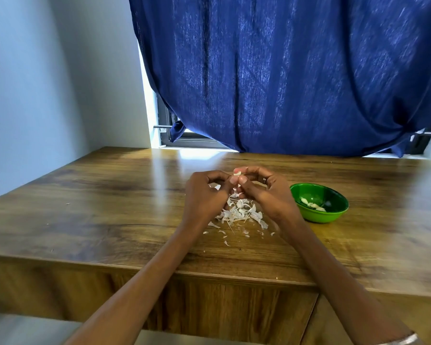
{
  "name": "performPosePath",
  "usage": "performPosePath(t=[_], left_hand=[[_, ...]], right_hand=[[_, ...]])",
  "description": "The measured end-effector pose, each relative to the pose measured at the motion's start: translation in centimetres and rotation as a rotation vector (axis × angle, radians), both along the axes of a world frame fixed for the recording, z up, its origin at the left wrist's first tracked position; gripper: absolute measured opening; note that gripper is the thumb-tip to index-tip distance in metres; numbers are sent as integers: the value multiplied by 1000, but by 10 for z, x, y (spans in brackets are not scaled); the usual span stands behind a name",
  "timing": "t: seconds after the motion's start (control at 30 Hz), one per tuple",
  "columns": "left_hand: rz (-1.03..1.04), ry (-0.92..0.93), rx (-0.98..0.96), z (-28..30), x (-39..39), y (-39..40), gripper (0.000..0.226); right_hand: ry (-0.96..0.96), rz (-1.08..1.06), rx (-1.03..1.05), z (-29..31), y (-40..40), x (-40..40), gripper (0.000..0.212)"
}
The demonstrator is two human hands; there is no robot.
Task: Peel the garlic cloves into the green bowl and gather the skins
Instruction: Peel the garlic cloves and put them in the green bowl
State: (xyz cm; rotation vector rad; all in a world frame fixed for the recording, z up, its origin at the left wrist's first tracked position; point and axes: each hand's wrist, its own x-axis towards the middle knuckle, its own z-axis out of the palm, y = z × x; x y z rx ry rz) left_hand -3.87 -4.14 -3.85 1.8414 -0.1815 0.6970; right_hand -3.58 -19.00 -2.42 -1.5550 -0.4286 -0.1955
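Left arm: reached forward, forearm bare, angled inward.
Left hand [205,192]: fingers curled, thumb tip pressed against the right thumb.
Right arm: reached forward, angled inward to meet the left.
Right hand [264,189]: fingers curled, fingertips pinched a small pale piece; a ring on one finger.

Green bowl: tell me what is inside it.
The green bowl holds a few pale peeled garlic cloves lying on its bottom. Its near wall hides part of the inside, so an exact count is impossible.
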Motion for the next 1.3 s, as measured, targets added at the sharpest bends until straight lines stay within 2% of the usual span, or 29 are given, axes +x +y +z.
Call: performPosePath(t=[0.2, 0.33, 0.4, 0.47, 0.57, 0.7, 0.77, 0.87, 1.0, 1.23, 1.3], left_hand=[[-20, 9, -12, 1, -2, 0, 17], [-39, 69, -11, 1, -4, -3, 50], [10, 42, 39, -1, -4, -2, 57], [114, -65, 187, -4, -2, 0, 56], [196, -155, 360, -10, 3, 4, 41], [197, -181, 384, -7, 0, 0, 26], [222, -192, 373, -6, -1, -1, 23], [254, -203, 361, -5, -1, -3, 16], [293, -217, 339, -4, -1, 0, 12], [275, -113, 321, -4, -3, 3, 33], [295, -105, 322, -4, -4, 3, 34]], right_hand=[[126, 47, 126, 2, -1, 1, 12], [170, 40, 281, 5, -4, 2, 10], [180, 27, 301, 7, -7, 1, 13], [161, -30, 204, 12, -15, -2, 15], [61, -217, -114, 24, -43, -2, 11], [-34, -452, -700, 46, -100, 6, 11], [-1, -505, -848, 46, -122, 12, 16], [5, -478, -947, 38, -136, 20, 20], [-13, -380, -981, 37, -131, 24, 24], [-70, -431, -970, 49, -122, 24, 20], [-105, -472, -950, 50, -117, 22, 13]])
